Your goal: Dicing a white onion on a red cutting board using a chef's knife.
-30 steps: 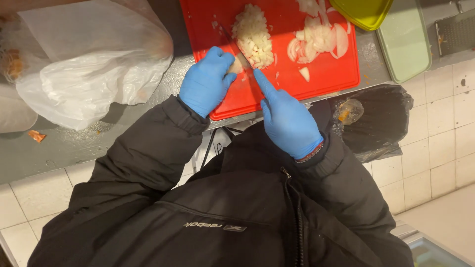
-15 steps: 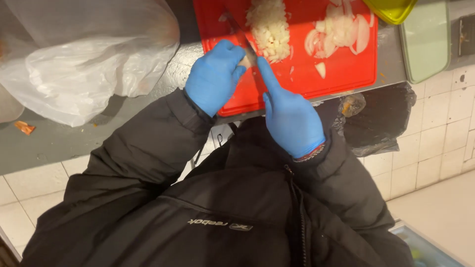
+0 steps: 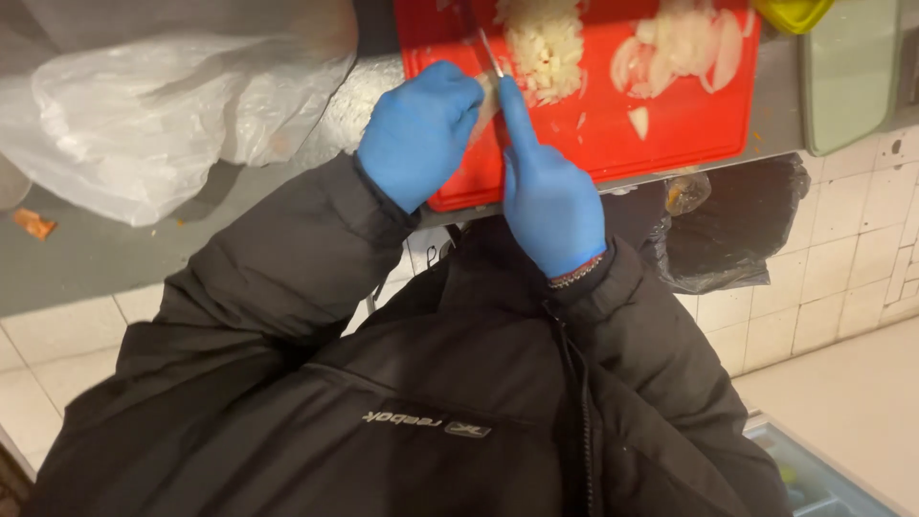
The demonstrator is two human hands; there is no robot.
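Observation:
Both my hands wear blue gloves over a red cutting board [image 3: 670,134]. My left hand [image 3: 416,129] curls on a small piece of onion [image 3: 486,101] at the board's near left corner. My right hand [image 3: 548,191] grips a knife [image 3: 488,50], index finger stretched along its spine, blade against the onion piece. A heap of chopped onion [image 3: 546,43] lies just beyond the blade. Onion slices [image 3: 682,46] lie further right on the board.
A white plastic bag [image 3: 163,105] lies on the grey counter at left, with an orange scrap [image 3: 33,222] near it. A pale green tray [image 3: 850,72] and a yellow container [image 3: 795,11] sit right of the board. A black bag [image 3: 732,225] hangs below the counter edge.
The view has shifted so the board sits higher and further right. My hands stay together on the onion piece, the knife still working at the same spot.

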